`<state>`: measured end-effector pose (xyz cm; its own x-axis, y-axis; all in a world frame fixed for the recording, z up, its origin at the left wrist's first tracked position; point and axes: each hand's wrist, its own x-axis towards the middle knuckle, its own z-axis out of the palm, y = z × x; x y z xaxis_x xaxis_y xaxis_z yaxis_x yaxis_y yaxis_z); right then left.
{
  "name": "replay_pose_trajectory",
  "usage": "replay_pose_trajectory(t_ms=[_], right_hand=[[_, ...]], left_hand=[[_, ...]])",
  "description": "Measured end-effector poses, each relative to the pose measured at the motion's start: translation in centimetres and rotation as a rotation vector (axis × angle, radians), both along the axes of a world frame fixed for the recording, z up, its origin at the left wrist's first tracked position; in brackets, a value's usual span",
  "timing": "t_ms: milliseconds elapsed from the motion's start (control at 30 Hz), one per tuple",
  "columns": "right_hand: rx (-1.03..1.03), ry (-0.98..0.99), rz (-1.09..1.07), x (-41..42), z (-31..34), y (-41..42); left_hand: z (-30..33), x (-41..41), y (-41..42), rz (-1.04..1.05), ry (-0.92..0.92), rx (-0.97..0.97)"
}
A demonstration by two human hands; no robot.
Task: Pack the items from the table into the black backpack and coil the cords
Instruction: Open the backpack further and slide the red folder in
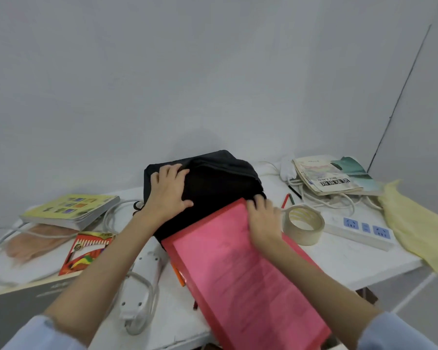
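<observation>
Red folder at the mouth of the black backpack, both hands engaged.

The left hand [168,190] lies flat with spread fingers on the black backpack [220,183], which sits mid-table against the wall. The right hand [263,221] rests on the red folder [238,281] near its far edge, fingers curled over that edge at the bag opening; the near end overhangs the table [339,258] front edge. Tape roll [304,224] sits just beside the folder's right side; power strip [359,229] lies beyond it. A coloured-pencil box [86,251] and book [71,208] occupy the left side.
</observation>
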<state>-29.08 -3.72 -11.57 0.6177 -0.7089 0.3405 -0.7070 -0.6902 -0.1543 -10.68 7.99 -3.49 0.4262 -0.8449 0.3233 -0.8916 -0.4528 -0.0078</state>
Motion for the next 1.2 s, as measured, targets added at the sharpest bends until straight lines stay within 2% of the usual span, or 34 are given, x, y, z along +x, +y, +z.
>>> replay_pose_trajectory(t_ms=[67, 133, 167, 267, 367, 433, 500, 733, 867, 1000, 1100, 1200], right_hand=[[0.193, 0.013, 0.288, 0.1, -0.9, 1.3], [0.430, 0.187, 0.381, -0.5, -1.6, 2.4], [0.459, 0.238, 0.384, -0.8, -2.0, 2.5], [0.482, 0.307, 0.364, -1.0, -2.2, 2.4], [0.480, 0.343, 0.326, -0.3, -2.1, 1.1], [0.479, 0.362, 0.318, 0.2, -2.0, 0.5], [0.481, 0.378, 0.328, 0.5, -2.1, 0.2], [0.489, 0.531, 0.360, 1.0, -1.6, 0.3], [0.452, 0.481, 0.287, 2.2, -2.1, -1.0], [0.439, 0.484, 0.209, 5.9, -2.0, -2.9], [0.530, 0.514, 0.227, 7.7, -1.2, -3.8], [0.571, 0.456, 0.283, 6.4, -0.3, -3.7]], left_hand=[[-1.9, 0.5, -0.4, 0.057, -0.113, 0.191], [-3.9, 1.5, -0.6, 0.082, -0.203, 0.264], [-4.7, 1.9, -0.7, 0.069, -0.213, 0.235], [-6.3, 2.9, -1.1, -0.090, -0.196, 0.104], [-7.4, 4.0, -1.6, -0.208, -0.087, 0.176], [-8.0, 4.5, -1.9, -0.074, 0.013, 0.364], [-8.6, 4.4, -1.8, 0.024, -0.037, 0.454], [-6.7, 3.8, -4.6, 0.006, -0.042, 0.402], [-4.0, 4.4, -4.7, -0.002, -0.055, 0.282], [-3.3, 3.4, -4.6, -0.033, -0.129, 0.282], [-3.3, 3.4, -4.8, -0.004, -0.088, 0.272], [-3.8, 3.9, -4.3, 0.029, -0.032, 0.271]])
